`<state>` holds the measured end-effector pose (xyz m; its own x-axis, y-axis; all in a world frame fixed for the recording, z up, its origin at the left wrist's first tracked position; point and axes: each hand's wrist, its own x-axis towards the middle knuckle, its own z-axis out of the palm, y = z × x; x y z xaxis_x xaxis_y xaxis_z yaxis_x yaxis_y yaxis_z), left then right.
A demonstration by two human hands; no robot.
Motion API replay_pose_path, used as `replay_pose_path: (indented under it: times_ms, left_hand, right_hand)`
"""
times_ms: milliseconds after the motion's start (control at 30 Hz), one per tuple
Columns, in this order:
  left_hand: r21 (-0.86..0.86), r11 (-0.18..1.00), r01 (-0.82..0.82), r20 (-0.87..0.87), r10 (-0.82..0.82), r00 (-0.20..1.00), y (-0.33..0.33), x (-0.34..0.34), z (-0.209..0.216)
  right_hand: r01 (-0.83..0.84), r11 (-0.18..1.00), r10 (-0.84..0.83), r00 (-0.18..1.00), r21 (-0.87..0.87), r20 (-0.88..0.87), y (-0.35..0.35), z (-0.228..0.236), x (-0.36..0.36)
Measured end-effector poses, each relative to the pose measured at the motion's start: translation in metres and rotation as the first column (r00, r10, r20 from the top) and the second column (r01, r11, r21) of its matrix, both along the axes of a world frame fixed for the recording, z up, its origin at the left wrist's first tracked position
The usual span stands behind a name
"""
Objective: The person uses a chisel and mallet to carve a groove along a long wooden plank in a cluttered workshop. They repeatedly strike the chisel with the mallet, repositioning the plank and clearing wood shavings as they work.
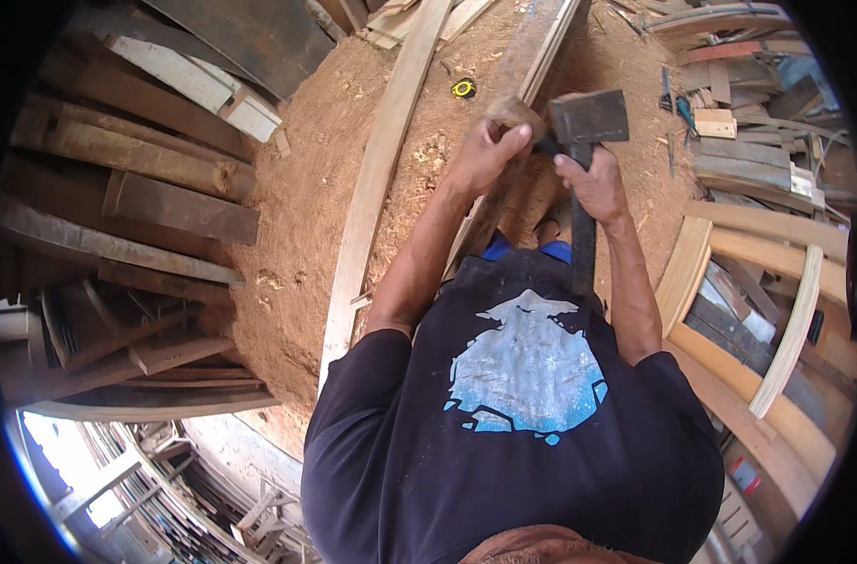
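Over the sawdust floor, my right hand wraps the hammer below its head, probably stiff, top-heavy, best held by the handle; left hand pinches a wooden piece.

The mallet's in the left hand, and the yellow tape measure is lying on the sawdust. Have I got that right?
Not quite: the head view shows the mallet in the right hand, not the left. The yellow tape measure is indeed lying on the sawdust.
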<state>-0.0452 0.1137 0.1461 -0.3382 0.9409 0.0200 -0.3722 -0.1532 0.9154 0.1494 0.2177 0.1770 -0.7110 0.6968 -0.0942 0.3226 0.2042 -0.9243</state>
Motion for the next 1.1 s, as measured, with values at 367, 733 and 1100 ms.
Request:
replay_pose_path:
  times_ms: [367, 733, 1100]
  left_hand:
    - [0.184, 0.967, -0.174, 0.089, 0.160, 0.983, -0.008, -0.007, 0.027]
    - [0.205, 0.961, -0.185, -0.411, 0.256, 0.875, 0.010, -0.009, -0.012]
    - [0.114, 0.965, -0.237, -0.450, 0.263, 0.853, 0.012, -0.022, -0.040]
  right_hand:
    - [0.169, 0.973, -0.087, 0.901, 0.158, -0.426, -0.058, 0.095, -0.001]
    - [0.268, 0.900, 0.147, 0.555, 0.343, -0.819, -0.069, 0.161, 0.013]
    - [0.226, 0.874, 0.180, 0.672, 0.430, -0.718, -0.064, 0.150, 0.003]
